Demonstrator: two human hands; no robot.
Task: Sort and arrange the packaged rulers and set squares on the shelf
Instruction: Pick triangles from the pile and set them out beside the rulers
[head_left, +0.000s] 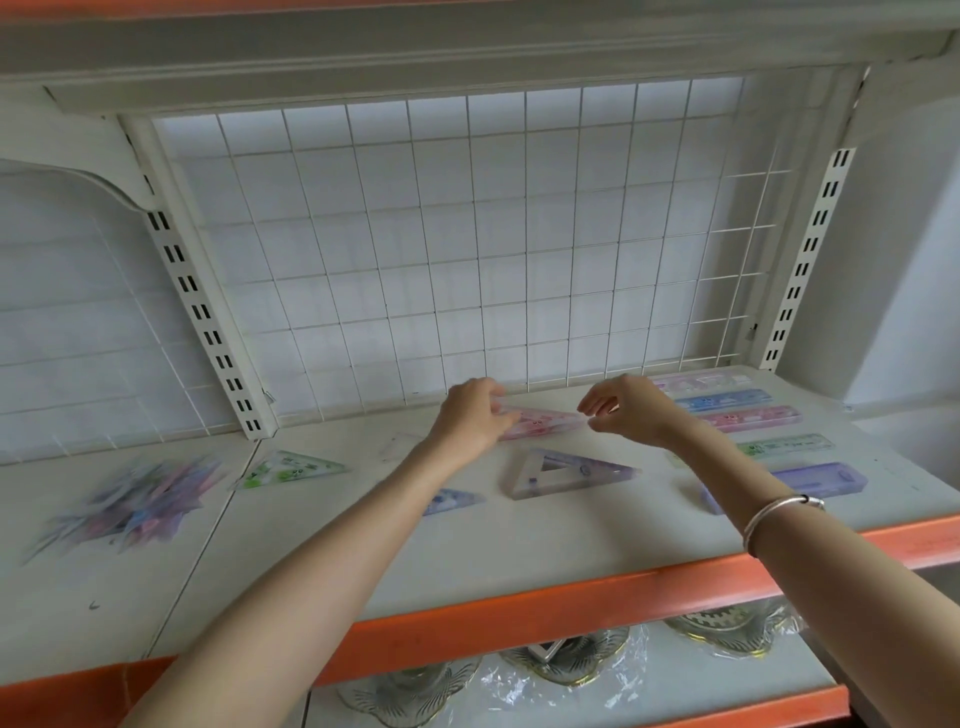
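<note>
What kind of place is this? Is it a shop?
Probably a shop, likely its stationery section: a white metal shelf with an orange front edge, a white wire-grid back panel, and a row of packaged pastel plastic rulers laid out side by side.

I've got a white shelf w/ orange front lip. On it, L to R: blurry pile of packs, green set square, small blue set square, pink set square at back, purple set square nearer me, then five rulers lined up side by side at R.
</note>
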